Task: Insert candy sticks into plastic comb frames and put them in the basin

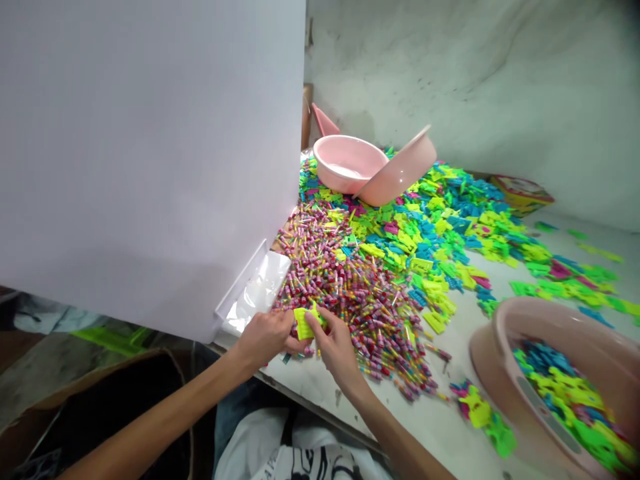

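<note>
Near the table's front edge, a yellow plastic piece (pixel 303 324) is held between both of my hands. My left hand (pixel 267 339) pinches it from the left side. My right hand (pixel 334 340) grips its right side with thumb and fingers. The exact shape of the piece is partly covered by my fingers. Just beyond my hands spreads a heap of small pink-and-purple striped sticks (pixel 350 293), crayon-like in look. A stack of clear plastic bags (pixel 260 287) lies beside my left hand.
Behind the sticks lies a pile of flat green, yellow, blue and pink plastic pieces (pixel 430 233). Two pink basins (pixel 350 160) rest on it, one tilted. At right stands a larger pink tub (pixel 493 353) holding similar pieces. A white panel (pixel 150 147) rises at left, above a dark-lined box (pixel 170 363).
</note>
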Demonstrator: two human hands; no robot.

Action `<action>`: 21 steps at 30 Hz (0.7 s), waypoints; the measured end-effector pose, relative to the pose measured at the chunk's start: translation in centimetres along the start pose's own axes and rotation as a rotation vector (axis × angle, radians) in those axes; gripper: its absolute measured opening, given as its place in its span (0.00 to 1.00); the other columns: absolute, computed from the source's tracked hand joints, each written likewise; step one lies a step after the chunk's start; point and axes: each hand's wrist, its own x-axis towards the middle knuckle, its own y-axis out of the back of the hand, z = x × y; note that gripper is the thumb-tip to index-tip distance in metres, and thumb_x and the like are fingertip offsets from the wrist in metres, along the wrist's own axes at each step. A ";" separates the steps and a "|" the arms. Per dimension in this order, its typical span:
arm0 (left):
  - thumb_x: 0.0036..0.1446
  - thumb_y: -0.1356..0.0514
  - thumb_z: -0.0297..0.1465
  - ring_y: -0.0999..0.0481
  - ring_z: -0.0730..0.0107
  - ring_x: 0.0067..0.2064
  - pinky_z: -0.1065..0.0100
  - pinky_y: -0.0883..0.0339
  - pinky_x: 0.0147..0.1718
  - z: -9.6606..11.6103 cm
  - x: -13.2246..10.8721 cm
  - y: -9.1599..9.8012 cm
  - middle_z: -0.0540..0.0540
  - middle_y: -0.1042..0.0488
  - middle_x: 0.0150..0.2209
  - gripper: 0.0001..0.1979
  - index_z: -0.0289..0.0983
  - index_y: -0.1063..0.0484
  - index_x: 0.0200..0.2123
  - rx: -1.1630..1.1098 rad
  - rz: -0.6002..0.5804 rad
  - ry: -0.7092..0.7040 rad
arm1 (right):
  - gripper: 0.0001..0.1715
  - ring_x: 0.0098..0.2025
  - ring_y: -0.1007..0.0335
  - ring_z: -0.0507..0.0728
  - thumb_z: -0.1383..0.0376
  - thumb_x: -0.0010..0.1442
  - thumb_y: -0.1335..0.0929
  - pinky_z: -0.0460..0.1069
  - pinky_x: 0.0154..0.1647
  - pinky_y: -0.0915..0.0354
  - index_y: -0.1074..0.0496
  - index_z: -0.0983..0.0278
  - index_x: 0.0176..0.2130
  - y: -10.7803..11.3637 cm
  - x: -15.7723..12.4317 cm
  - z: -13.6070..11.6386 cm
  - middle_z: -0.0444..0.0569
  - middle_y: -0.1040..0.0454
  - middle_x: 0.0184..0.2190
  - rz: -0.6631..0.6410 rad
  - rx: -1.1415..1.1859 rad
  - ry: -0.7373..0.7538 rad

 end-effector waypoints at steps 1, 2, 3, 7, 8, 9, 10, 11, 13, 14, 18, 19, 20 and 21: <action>0.58 0.39 0.50 0.20 0.59 0.32 0.69 0.37 0.26 0.1 0.0 -0.2 0.43 0.22 0.29 0.21 0.37 0.35 0.32 -0.005 0.007 0.010 | 0.23 0.26 0.40 0.53 0.48 0.59 0.33 0.47 0.27 0.42 0.28 0.65 0.31 0.0 0.1 0.1 0.44 0.31 0.25 0.002 0.015 -0.013; 0.58 0.40 0.49 0.20 0.59 0.32 0.69 0.36 0.26 0.2 -0.1 -0.3 0.43 0.22 0.29 0.20 0.37 0.35 0.32 -0.011 0.016 0.020 | 0.23 0.26 0.40 0.53 0.47 0.57 0.32 0.47 0.26 0.43 0.28 0.65 0.30 0.0 0.3 0.2 0.44 0.32 0.25 -0.004 0.046 -0.030; 0.59 0.40 0.48 0.20 0.60 0.32 0.69 0.36 0.26 0.3 0.0 -0.3 0.43 0.22 0.29 0.19 0.36 0.34 0.33 -0.020 0.025 0.027 | 0.23 0.27 0.39 0.53 0.47 0.56 0.31 0.47 0.27 0.42 0.28 0.65 0.29 0.0 0.5 0.3 0.44 0.31 0.24 -0.017 0.093 -0.051; 0.60 0.41 0.47 0.22 0.65 0.29 0.70 0.39 0.26 0.5 0.4 0.1 0.46 0.23 0.28 0.18 0.37 0.32 0.33 -0.072 0.067 0.063 | 0.25 0.26 0.37 0.54 0.44 0.54 0.30 0.47 0.26 0.39 0.28 0.64 0.32 0.6 1.3 0.3 0.45 0.30 0.25 -0.058 0.283 -0.135; 0.61 0.43 0.47 0.24 0.67 0.28 0.71 0.40 0.25 0.7 0.5 0.2 0.48 0.23 0.27 0.18 0.37 0.31 0.33 -0.124 0.082 0.100 | 0.27 0.25 0.38 0.53 0.42 0.56 0.33 0.47 0.24 0.39 0.28 0.64 0.34 0.9 1.5 0.2 0.45 0.31 0.26 -0.045 0.329 -0.161; 0.62 0.45 0.47 0.25 0.68 0.26 0.71 0.41 0.25 1.0 0.7 0.3 0.49 0.24 0.25 0.18 0.37 0.31 0.33 -0.202 0.098 0.146 | 0.30 0.24 0.38 0.53 0.40 0.58 0.36 0.47 0.22 0.39 0.28 0.63 0.38 1.2 1.6 0.0 0.46 0.31 0.26 -0.021 0.389 -0.186; 0.64 0.47 0.47 0.26 0.70 0.25 0.71 0.42 0.25 1.6 0.9 0.3 0.50 0.25 0.24 0.19 0.37 0.30 0.32 -0.300 0.111 0.190 | 0.32 0.24 0.36 0.54 0.39 0.61 0.40 0.47 0.22 0.38 0.28 0.63 0.41 1.5 1.6 -0.2 0.47 0.30 0.28 0.006 0.468 -0.210; 0.65 0.49 0.46 0.27 0.70 0.25 0.71 0.42 0.25 2.3 1.1 0.1 0.51 0.26 0.23 0.20 0.38 0.30 0.31 -0.405 0.109 0.220 | 0.34 0.26 0.34 0.55 0.39 0.62 0.43 0.47 0.23 0.37 0.28 0.62 0.43 1.8 1.6 -0.4 0.49 0.29 0.30 0.027 0.554 -0.230; 0.66 0.51 0.45 0.27 0.70 0.26 0.71 0.41 0.26 4.2 1.6 -0.5 0.50 0.25 0.24 0.21 0.38 0.28 0.32 -0.537 0.056 0.229 | 0.34 0.35 0.28 0.57 0.40 0.63 0.44 0.48 0.29 0.32 0.28 0.61 0.47 2.1 1.4 -0.8 0.52 0.26 0.38 0.053 0.694 -0.243; 0.66 0.50 0.44 0.26 0.68 0.27 0.70 0.41 0.26 5.1 1.8 -0.9 0.49 0.24 0.26 0.20 0.37 0.28 0.34 -0.547 0.008 0.219 | 0.31 0.40 0.27 0.58 0.41 0.62 0.41 0.48 0.33 0.30 0.28 0.60 0.48 2.2 1.2 -0.8 0.52 0.26 0.41 0.057 0.721 -0.235; 0.63 0.46 0.43 0.22 0.60 0.33 0.67 0.36 0.30 7.7 2.9 -2.1 0.43 0.22 0.32 0.17 0.35 0.27 0.40 -0.490 -0.110 0.166 | 0.21 0.39 0.26 0.59 0.57 0.51 0.28 0.49 0.37 0.31 0.26 0.60 0.45 3.0 0.9 0.0 0.50 0.23 0.38 0.059 0.658 -0.210; 0.63 0.46 0.43 0.22 0.61 0.34 0.67 0.35 0.31 7.7 3.3 -2.1 0.44 0.22 0.33 0.17 0.35 0.28 0.41 -0.503 -0.117 0.105 | 0.21 0.36 0.26 0.58 0.59 0.50 0.28 0.49 0.35 0.32 0.26 0.61 0.45 3.6 1.0 0.4 0.49 0.23 0.35 0.081 0.620 -0.195; 0.63 0.46 0.45 0.22 0.62 0.34 0.68 0.35 0.32 7.5 3.8 -2.0 0.45 0.22 0.34 0.18 0.36 0.28 0.40 -0.514 -0.114 0.037 | 0.20 0.33 0.27 0.57 0.60 0.50 0.29 0.49 0.33 0.33 0.25 0.61 0.44 4.4 1.2 0.8 0.47 0.24 0.32 0.119 0.574 -0.174; 0.63 0.46 0.46 0.23 0.63 0.34 0.68 0.34 0.33 7.2 4.4 -1.9 0.46 0.22 0.34 0.18 0.37 0.28 0.40 -0.505 -0.086 -0.016 | 0.20 0.30 0.29 0.56 0.59 0.52 0.30 0.48 0.30 0.34 0.26 0.62 0.45 5.5 1.6 1.3 0.47 0.24 0.31 0.171 0.503 -0.136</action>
